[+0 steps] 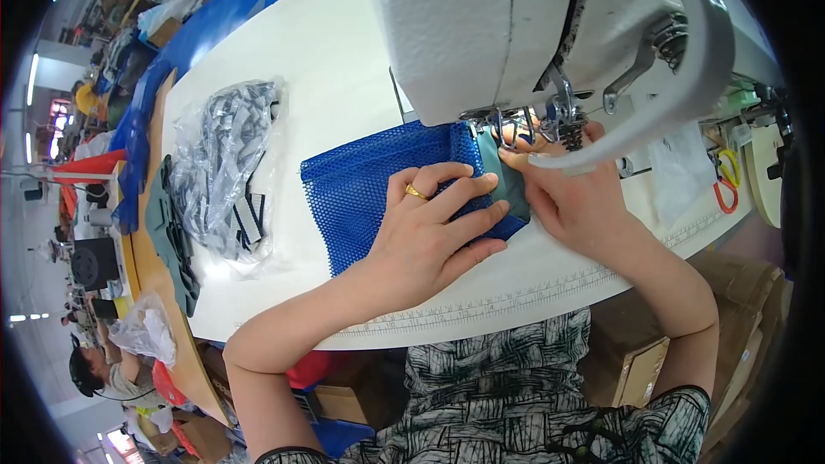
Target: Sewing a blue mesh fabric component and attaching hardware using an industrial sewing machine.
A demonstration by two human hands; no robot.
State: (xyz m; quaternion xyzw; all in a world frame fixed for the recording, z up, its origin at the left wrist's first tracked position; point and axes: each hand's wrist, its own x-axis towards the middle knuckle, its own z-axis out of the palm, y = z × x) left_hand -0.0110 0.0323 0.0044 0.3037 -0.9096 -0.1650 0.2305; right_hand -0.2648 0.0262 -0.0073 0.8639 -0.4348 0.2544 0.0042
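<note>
A piece of blue mesh fabric (344, 193) lies on the white table under the sewing machine's head (468, 43). Along its right edge runs a strip of grey-green cloth (513, 182), close to the presser foot and needle parts (563, 120). My left hand (425, 236), with a gold ring, rests on the mesh, fingers stretched out and fingertips near the strip. At the strip's right side, my right hand (580, 202) grips the cloth between thumb and fingers beside the presser foot. Machine parts partly hide those fingertips.
A clear plastic bag of striped pieces (223, 172) lies at left, with grey-green cloth pieces (168, 232) beside it. Scissors with red and yellow handles (728, 180) lie at right. A ruler scale (481, 302) follows the table's near edge. Another person (112, 369) sits far left.
</note>
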